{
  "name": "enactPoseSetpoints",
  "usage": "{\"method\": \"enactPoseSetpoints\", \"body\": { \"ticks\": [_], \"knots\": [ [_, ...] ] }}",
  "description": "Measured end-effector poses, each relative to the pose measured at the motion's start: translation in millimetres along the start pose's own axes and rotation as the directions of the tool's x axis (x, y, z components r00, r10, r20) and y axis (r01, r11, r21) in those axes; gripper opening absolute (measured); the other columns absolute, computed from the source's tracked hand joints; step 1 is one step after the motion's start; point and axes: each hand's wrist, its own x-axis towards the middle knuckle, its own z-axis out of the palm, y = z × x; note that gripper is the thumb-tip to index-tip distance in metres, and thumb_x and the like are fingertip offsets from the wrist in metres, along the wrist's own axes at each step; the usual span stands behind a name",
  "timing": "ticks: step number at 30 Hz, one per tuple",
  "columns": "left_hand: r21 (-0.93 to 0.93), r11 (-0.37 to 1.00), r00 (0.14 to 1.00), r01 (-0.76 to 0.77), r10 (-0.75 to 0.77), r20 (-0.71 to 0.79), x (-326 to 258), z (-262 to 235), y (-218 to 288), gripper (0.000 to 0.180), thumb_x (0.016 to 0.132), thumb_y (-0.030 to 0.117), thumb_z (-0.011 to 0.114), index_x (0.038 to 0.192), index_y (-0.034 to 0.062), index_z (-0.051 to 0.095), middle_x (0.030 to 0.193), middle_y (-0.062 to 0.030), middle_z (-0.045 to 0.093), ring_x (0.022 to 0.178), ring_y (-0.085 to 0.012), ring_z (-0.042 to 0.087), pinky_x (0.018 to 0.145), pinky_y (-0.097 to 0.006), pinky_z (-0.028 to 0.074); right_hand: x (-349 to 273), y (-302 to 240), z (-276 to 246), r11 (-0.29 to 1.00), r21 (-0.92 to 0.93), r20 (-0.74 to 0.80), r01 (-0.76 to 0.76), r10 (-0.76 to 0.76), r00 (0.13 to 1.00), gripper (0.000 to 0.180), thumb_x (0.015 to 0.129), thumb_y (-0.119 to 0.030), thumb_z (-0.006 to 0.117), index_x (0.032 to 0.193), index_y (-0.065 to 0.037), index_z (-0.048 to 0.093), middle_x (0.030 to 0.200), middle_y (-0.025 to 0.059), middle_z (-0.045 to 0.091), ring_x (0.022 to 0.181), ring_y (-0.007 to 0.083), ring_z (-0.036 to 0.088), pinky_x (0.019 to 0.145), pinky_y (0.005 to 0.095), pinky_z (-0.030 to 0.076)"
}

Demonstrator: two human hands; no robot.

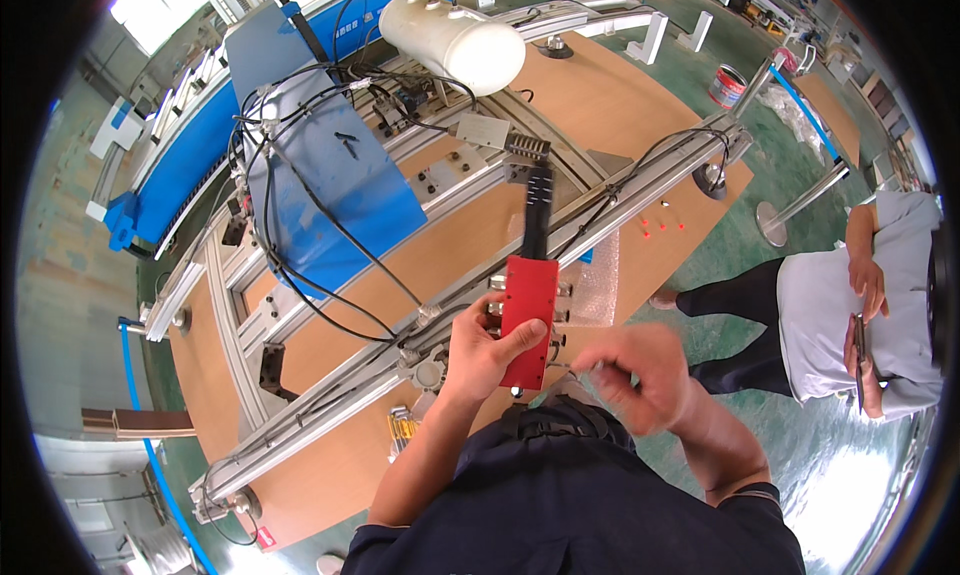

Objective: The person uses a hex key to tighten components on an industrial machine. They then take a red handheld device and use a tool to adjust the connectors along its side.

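My left hand (487, 348) is closed round a red rectangular block (530, 305), its thumb lying across the front face. Silvery round fittings (564, 289) stick out from the block's long sides, and a black cable bundle (537, 210) rises from behind its top end up to the frame. To the right of the block, my right hand (640, 377) is curled with thumb and forefinger pinched together, apart from the block. It is slightly blurred, and whatever small thing its fingertips hold cannot be made out.
An aluminium-profile frame (330, 400) rests on a brown board tabletop (640, 85), carrying a blue plate (345, 190), loose black hoses and a white cylindrical tank (450, 45). Bubble wrap (598, 295) and small red-tipped parts (662, 226) lie beyond my hands. A person (850, 305) stands at right holding a phone-like object.
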Motion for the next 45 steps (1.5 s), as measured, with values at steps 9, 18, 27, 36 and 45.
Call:
{"method": "enactPoseSetpoints", "body": {
  "ticks": [9, 18, 27, 36, 45],
  "knots": [
    [-0.369, 0.922, 0.975, -0.119, 0.037, -0.221, 13.8, -8.9, -3.3, 0.029, 0.083, 0.013, 0.068, 0.105, -0.0023, 0.056, 0.088, -0.0080, 0.063, 0.068, -0.0152, 0.061, 0.060, -0.028, 0.052, -39.7, -4.0, 46.1, 0.826, 0.374, 0.165, -0.423, 0.389, 0.906, 0.017, 0.084, 0.000, 0.051, 0.095, 0.002, 0.063, 0.074, 0.0115, 0.063, 0.067, 0.0179, 0.062, 0.064, 0.0266, 0.048],
    [-0.442, 0.892, 0.991, -0.095, 0.044, -0.124, 8.5, -17.5, -5.3, 0.037, 0.081, 0.020, 0.071, 0.106, -0.0021, 0.054, 0.089, -0.0100, 0.062, 0.069, -0.0169, 0.062, 0.062, -0.029, 0.053, -53.0, 50.0, 63.2, 0.695, 0.384, 0.154, -0.608, 0.602, 0.784, 0.018, 0.082, 0.003, 0.046, 0.087, 0.003, 0.063, 0.085, 0.0087, 0.066, 0.067, 0.0110, 0.057, 0.063, 0.0245, 0.048],
    [-0.412, 0.901, 0.991, -0.133, 0.114, -0.070, 5.2, -18.1, -5.2, 0.042, 0.079, 0.023, 0.073, 0.108, -0.0013, 0.053, 0.091, -0.0087, 0.063, 0.074, -0.0151, 0.063, 0.065, -0.028, 0.053, -39.3, 78.3, 77.1, 0.092, 0.958, 0.069, -0.273, 0.847, 0.528, 0.019, 0.084, 0.007, 0.041, 0.090, 0.002, 0.058, 0.106, 0.0181, 0.063, 0.081, 0.0218, 0.064, 0.073, 0.0310, 0.054],
    [-0.514, 0.847, 0.990, -0.134, 0.135, -0.036, 2.4, -21.0, -2.8, 0.046, 0.079, 0.026, 0.073, 0.110, -0.0013, 0.052, 0.092, -0.0093, 0.063, 0.076, -0.0164, 0.064, 0.067, -0.029, 0.055, -29.7, 76.8, 65.0, 0.247, 0.923, -0.111, -0.294, 0.905, 0.410, 0.023, 0.079, 0.005, 0.040, 0.094, 0.001, 0.057, 0.086, 0.0105, 0.061, 0.072, 0.0193, 0.061, 0.064, 0.0280, 0.052],
    [-0.471, 0.879, 0.997, -0.074, 0.054, -0.055, 4.6, -19.8, -4.3, 0.037, 0.082, 0.021, 0.069, 0.107, -0.0014, 0.053, 0.087, -0.0097, 0.062, 0.070, -0.0172, 0.064, 0.064, -0.030, 0.056, -18.0, 32.8, 54.1, 0.885, 0.215, -0.196, -0.414, 0.454, 0.869, 0.019, 0.080, 0.000, 0.056, 0.098, 0.000, 0.064, 0.062, 0.0007, 0.049, 0.056, 0.0083, 0.046, 0.051, 0.0231, 0.037]
  ]
}}
